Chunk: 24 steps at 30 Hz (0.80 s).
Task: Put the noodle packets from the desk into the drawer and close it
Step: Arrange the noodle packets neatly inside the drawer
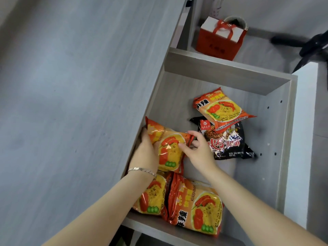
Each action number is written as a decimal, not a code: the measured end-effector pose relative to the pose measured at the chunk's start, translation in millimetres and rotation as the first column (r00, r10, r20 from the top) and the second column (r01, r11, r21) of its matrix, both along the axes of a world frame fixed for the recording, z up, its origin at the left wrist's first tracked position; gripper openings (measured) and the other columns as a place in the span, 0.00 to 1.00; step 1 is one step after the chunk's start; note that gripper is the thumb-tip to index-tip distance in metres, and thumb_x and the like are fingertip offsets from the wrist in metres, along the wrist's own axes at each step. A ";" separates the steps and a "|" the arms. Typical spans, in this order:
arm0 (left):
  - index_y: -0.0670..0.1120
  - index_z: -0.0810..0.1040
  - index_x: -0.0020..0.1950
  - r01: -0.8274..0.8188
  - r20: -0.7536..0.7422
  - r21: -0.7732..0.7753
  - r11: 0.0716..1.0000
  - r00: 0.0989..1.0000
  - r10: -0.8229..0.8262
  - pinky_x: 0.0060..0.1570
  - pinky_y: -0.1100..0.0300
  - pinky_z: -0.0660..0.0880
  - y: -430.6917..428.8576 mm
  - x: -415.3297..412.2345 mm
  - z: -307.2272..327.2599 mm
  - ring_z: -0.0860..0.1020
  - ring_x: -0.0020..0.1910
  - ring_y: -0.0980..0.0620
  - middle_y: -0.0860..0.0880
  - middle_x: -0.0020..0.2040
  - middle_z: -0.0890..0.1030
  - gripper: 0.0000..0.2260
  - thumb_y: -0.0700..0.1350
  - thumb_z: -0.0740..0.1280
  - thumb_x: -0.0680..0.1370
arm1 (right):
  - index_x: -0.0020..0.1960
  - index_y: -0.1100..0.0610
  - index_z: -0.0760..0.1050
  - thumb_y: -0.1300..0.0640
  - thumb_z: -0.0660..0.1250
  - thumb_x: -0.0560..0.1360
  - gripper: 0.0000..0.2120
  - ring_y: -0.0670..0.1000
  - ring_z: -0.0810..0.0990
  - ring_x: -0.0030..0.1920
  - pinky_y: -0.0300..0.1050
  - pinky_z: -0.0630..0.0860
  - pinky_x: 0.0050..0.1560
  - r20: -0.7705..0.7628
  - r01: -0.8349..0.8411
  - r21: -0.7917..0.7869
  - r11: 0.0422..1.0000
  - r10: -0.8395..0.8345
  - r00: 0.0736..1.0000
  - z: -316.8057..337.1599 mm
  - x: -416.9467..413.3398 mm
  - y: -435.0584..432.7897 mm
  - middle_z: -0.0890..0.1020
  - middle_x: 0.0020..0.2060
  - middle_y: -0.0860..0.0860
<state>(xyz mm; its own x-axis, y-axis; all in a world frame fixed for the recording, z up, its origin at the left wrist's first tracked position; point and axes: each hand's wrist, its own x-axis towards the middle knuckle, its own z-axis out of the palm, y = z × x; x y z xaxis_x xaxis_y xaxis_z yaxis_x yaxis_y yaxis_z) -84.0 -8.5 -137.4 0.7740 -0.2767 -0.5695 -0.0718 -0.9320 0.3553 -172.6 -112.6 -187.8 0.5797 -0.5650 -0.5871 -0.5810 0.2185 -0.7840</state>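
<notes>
The grey wooden drawer (282,132) stands pulled open below the desk top (71,103). Inside it, my left hand (146,150) and my right hand (197,150) both grip an orange noodle packet (168,148) at the drawer's left side, one hand on each edge. Two more orange packets lie near the front: one (198,206) on top, one (152,197) partly under my left forearm. Farther back, another orange packet (220,107) rests on a black noodle packet (229,141).
A red and white gift bag (220,39) stands on the floor beyond the drawer's far wall (221,71). A black chair base (305,45) reaches in at the upper right. The drawer's right half has bare floor.
</notes>
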 end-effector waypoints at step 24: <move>0.49 0.60 0.71 0.602 -0.080 0.381 0.702 0.778 -0.623 0.72 0.38 0.48 -51.8 3.7 -40.2 0.55 0.72 0.33 0.44 0.71 0.66 0.34 0.59 0.69 0.71 | 0.65 0.60 0.64 0.61 0.62 0.75 0.20 0.53 0.78 0.45 0.49 0.77 0.49 -0.148 0.511 -0.083 0.856 -0.517 0.843 17.5 -19.0 -30.1 0.77 0.45 0.53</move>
